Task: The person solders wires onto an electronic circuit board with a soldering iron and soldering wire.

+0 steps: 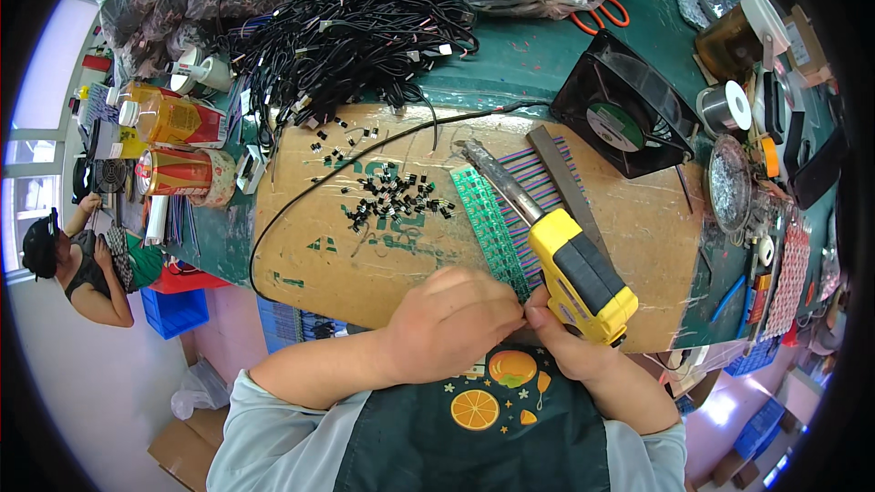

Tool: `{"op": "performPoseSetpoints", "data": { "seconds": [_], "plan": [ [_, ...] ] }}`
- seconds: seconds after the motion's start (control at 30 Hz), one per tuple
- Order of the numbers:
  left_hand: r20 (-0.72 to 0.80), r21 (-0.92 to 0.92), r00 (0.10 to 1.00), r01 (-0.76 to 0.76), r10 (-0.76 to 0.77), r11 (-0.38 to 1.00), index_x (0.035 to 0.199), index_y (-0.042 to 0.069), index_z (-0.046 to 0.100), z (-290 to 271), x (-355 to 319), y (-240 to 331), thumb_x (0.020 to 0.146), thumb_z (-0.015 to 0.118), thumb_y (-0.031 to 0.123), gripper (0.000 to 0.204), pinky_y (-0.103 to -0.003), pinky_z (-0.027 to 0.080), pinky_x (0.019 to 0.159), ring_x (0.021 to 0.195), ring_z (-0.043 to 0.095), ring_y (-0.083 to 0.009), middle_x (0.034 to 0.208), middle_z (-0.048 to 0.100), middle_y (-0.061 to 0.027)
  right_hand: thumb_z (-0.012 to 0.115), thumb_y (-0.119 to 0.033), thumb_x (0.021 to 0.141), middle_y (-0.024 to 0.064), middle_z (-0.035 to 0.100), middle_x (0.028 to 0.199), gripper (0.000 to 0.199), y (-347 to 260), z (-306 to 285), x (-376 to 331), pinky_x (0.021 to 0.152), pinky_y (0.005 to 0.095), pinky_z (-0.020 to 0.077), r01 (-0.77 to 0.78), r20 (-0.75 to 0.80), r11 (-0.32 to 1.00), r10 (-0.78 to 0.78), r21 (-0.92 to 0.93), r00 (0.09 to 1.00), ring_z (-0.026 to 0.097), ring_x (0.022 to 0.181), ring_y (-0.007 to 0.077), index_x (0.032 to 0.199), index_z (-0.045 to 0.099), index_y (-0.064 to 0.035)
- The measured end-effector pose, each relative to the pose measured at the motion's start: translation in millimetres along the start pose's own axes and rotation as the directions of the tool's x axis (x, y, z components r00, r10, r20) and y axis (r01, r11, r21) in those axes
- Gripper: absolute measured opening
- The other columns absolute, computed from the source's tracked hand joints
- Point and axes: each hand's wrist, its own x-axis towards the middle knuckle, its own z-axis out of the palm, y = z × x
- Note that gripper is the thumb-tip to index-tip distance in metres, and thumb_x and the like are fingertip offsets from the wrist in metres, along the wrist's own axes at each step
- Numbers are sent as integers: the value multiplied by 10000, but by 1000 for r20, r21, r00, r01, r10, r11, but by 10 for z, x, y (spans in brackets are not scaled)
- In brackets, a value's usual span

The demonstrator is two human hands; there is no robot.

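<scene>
Nearest, the left hand (456, 323) and right hand (576, 351) meet at the near end of a green circuit board strip (490, 230). The left fingers are curled, and the fingertips of both hands come together there; I cannot tell whether they are clamped on anything, since any small piece between them is hidden.

The strip lies on a brown board (643, 264), with striped wires (521, 167) along its right side and a dark bar (567, 184) across them. A yellow soldering tool (574, 264) slants over the wires, its handle just beside the right hand, tip to the far left. If that tip is hot, which does not show, a nudge from the right hand could roll it onto wires or strip and scorch them.

Farther left is a loose scatter of small black parts (396, 199); a sweep of the left forearm could spread them. A black cable (365, 148) curves around them toward a fan (620, 100) at the far right; snagging it might drag parts along. Farthest left sits a heap of black cords (355, 41).
</scene>
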Motion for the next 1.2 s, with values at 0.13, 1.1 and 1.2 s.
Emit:
{"op": "performPoseSetpoints", "data": {
  "seconds": [0.13, 1.1, 1.2],
  "plan": [
    [-40, 1, 999, 25, -25, 1000, 963, 44, 705, -4, 29, -10, 755, 805, 66, 232, -350, 504, 704, 830, 648, -255, 965, 691, -78, 732, 7, 854, 69, 693, 912, 422, 83, -11, -13, 800, 308, 523, 101, 1, 986, -101, -133, 995, 660, 829, 161, 1237, 565, 61],
    [-249, 375, 951, 267, -181, 888, 878, 57, 661, -310, 221, -775, 795, 754, 27, 128, -362, 479, 807, 886, 638, -264, 931, 679, -78, 787, -258, 830, 23, 500, 768, 652, 328, -366, -208, 688, 301, 438, -198, 244, 980, 191, 4, 951, 511, 740, 145, 1330, 448, -11],
    [-241, 389, 947, 293, -210, 873, 875, 65, 659, -295, 231, -780, 796, 756, 36, 128, -369, 462, 837, 908, 632, -260, 937, 677, -65, 773, -246, 844, 12, 494, 758, 625, 208, -294, -158, 655, 295, 440, -182, 148, 983, 174, 36, 973, 517, 717, 139, 1320, 453, 1]
  ]
}}
